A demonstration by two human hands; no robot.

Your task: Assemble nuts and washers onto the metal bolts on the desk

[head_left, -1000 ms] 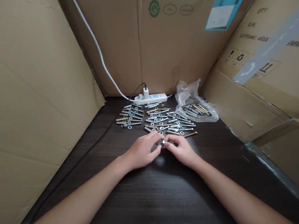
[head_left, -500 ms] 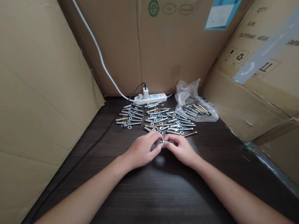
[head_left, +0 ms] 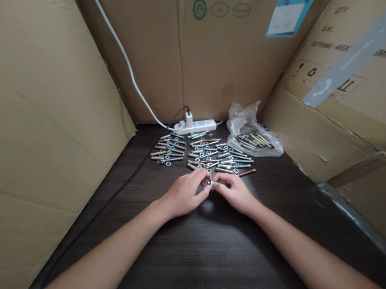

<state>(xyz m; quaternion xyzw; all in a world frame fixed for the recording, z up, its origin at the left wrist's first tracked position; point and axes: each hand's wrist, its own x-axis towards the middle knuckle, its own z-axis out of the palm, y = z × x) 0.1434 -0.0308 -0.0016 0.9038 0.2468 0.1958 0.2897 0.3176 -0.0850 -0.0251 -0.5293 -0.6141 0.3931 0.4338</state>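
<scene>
Both of my hands meet at the middle of a dark wooden table (head_left: 200, 249). My left hand (head_left: 185, 193) and my right hand (head_left: 235, 191) pinch the two ends of one small silver bolt (head_left: 210, 183), held just above the tabletop. The fingers of both hands are curled and closed round it. Just beyond my fingertips lies a spread of several silver and brass bolts, nuts and washers (head_left: 200, 155).
A clear plastic bag (head_left: 252, 136) holding more bolts lies at the back right. A white power strip (head_left: 195, 126) with a plugged charger and white cable sits against the back. Large cardboard boxes (head_left: 38, 107) wall in the table on the left, back and right.
My hands stay in the same place with the bolt between them; only slight finger shifts show. The view has drifted a little.
</scene>
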